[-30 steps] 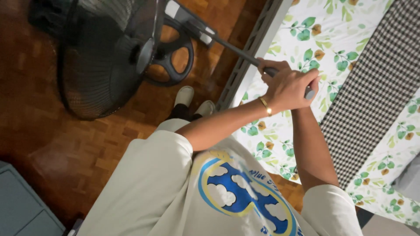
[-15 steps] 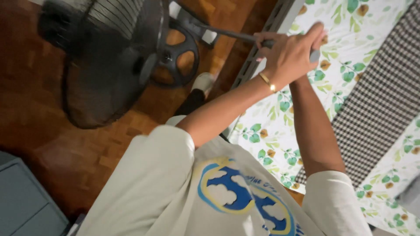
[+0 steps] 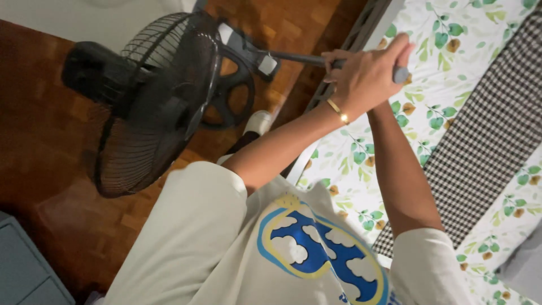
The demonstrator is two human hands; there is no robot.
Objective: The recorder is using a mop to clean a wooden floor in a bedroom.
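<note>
Grey handle (inside clasped fingers)

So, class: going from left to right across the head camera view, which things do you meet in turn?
Grey cabinet corner → black standing fan → the person's clasped hands gripping a grey handle → black-and-white checked cloth on the leaf-print bedsheet.

One head-worn camera looks steeply down, close over the person's chest and arms, toward the floor.
</note>
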